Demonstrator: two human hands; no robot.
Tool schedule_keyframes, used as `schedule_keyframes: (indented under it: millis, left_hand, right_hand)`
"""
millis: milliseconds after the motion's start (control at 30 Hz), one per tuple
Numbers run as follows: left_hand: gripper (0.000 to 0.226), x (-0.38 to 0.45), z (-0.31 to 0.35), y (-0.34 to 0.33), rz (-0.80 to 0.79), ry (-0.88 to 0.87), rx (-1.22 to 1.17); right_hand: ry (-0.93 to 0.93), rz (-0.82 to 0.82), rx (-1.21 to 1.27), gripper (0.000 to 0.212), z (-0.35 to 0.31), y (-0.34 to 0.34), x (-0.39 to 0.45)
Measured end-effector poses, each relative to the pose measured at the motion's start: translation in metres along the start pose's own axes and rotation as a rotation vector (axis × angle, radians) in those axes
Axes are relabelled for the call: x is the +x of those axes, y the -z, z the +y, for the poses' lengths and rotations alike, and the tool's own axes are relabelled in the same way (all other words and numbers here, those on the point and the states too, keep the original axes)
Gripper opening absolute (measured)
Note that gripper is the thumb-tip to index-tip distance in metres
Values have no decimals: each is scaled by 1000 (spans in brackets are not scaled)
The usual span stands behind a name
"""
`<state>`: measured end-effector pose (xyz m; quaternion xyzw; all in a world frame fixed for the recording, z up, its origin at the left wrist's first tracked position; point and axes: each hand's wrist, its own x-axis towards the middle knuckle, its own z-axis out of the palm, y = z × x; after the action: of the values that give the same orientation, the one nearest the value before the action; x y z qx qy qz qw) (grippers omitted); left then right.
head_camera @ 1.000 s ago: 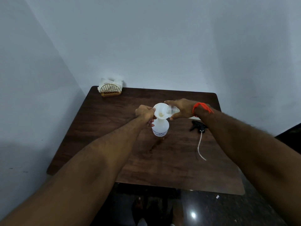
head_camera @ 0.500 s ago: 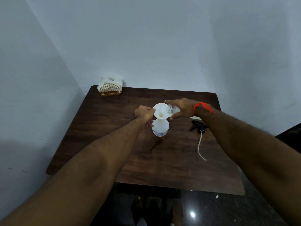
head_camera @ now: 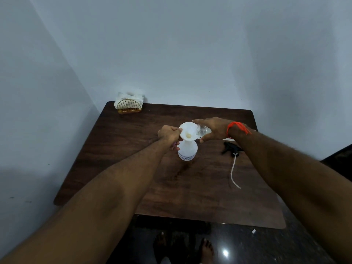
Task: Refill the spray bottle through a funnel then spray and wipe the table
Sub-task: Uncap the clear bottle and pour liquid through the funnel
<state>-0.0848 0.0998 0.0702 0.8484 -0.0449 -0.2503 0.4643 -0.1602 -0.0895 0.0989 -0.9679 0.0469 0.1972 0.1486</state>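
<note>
Both hands gripping: left hand (head_camera: 169, 134) curled round funnel (head_camera: 187, 132) rim atop upright spray bottle (head_camera: 187, 150), right hand (head_camera: 213, 129) tipping clear bottle (head_camera: 202, 129) sideways, mouth over funnel bowl.

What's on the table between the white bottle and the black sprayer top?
Nothing: in the head view, only bare brown table lies between the spray bottle and the black sprayer top.

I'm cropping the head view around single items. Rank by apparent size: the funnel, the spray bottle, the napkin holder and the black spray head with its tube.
1. spray head with tube
2. napkin holder, farther off, so unsure
3. spray bottle
4. funnel, near-tied with the bottle
</note>
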Motion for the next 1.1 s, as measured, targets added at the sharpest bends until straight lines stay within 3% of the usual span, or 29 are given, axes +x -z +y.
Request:
schedule_keyframes:
  millis: [1100]
  left_hand:
    - [28,1,-3,0,12,5,8]
  right_hand:
    - [-58,2,-6,92,-3,6,-2]
